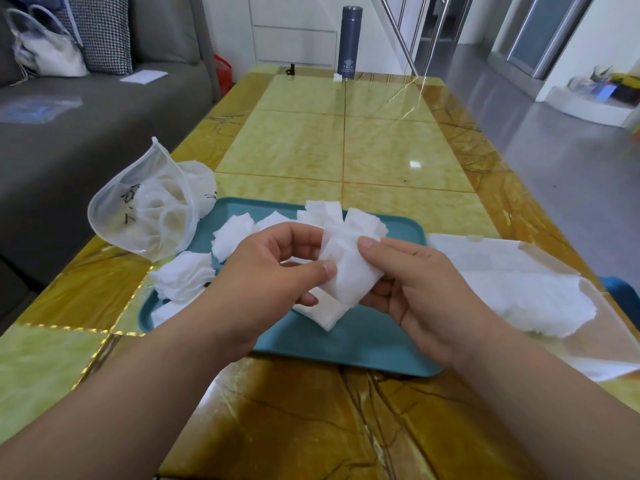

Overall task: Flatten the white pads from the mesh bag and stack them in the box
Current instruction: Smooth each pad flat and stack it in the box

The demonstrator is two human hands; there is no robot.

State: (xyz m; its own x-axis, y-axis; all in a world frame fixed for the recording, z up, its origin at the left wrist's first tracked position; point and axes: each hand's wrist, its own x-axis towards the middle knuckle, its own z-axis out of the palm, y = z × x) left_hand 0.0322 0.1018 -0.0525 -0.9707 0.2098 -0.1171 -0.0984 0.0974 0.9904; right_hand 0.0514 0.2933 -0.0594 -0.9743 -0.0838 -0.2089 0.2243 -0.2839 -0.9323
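Both hands hold one white pad [346, 268] above a teal tray [363, 344]. My left hand [277, 271] pinches its left edge with the thumb on top. My right hand [419, 282] pinches its right side, thumb pressed on the upper corner. More loose white pads [242, 233] lie crumpled on the tray, and a small pile of pads [185, 277] hangs over its left rim. A white mesh bag [149, 213] with pads inside lies open at the tray's far left corner. To the right, a clear plastic box [540, 258] holds a flat stack of pads [530, 299].
The tray sits on a glossy yellow-green and brown table [346, 140]. A dark flask [351, 43] stands at the table's far end. A grey sofa [69, 140] with a handbag [45, 46] runs along the left.
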